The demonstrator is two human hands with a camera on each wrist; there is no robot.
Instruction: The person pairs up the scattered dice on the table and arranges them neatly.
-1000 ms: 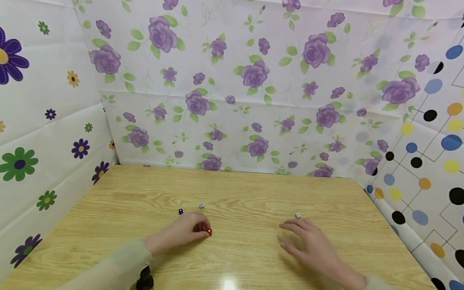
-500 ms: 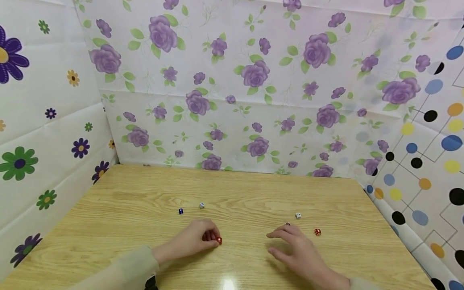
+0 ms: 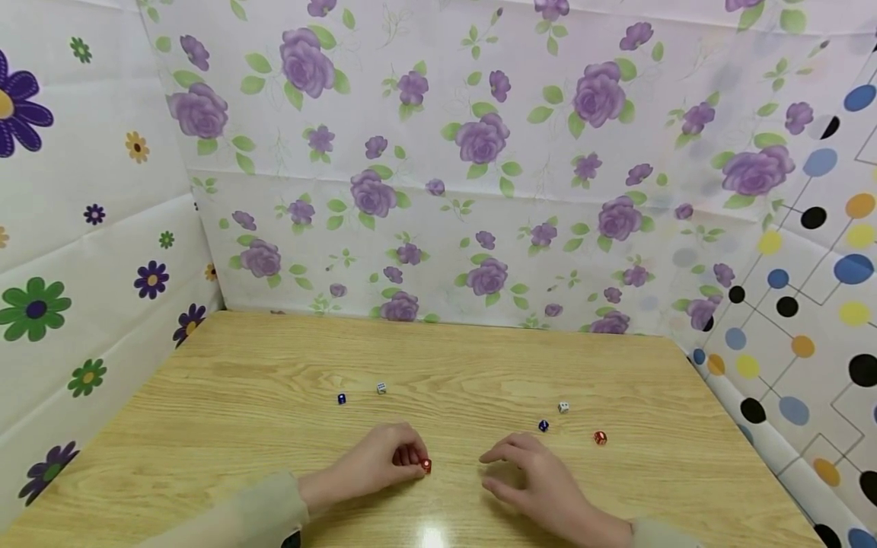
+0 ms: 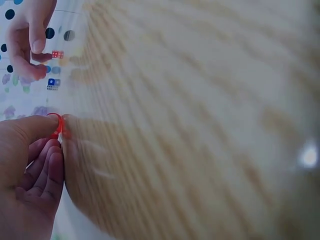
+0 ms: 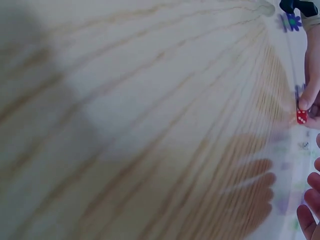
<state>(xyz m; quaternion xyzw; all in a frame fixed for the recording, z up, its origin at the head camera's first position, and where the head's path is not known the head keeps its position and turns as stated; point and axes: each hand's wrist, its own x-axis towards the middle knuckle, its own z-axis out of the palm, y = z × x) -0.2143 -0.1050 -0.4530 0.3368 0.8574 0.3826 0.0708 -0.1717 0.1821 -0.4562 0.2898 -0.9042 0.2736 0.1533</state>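
My left hand (image 3: pixel 380 460) pinches a red die (image 3: pixel 426 466) between thumb and fingers, low over the table. In the right wrist view white pips show on that red die (image 5: pixel 301 117). Facing it across a small gap, my right hand (image 3: pixel 541 479) has its thumb and fingers apart and holds nothing. Beyond the right hand lie a blue die (image 3: pixel 543 426), a white die (image 3: pixel 563 408) and a second red die (image 3: pixel 600 438). On the left side another blue die (image 3: pixel 342 399) and another white die (image 3: pixel 381 389) sit behind the left hand.
The wooden table (image 3: pixel 466 365) meets a rose-patterned cloth (image 3: pixel 438 190) along its back edge. A flower-print cloth (image 3: pixel 89 251) hangs at the left and a dotted cloth (image 3: pixel 802 304) at the right.
My left hand has carried the pinched red die rightward and nearer the front. The right hand has moved left and forward toward it, uncovering the right-side blue and red dice.
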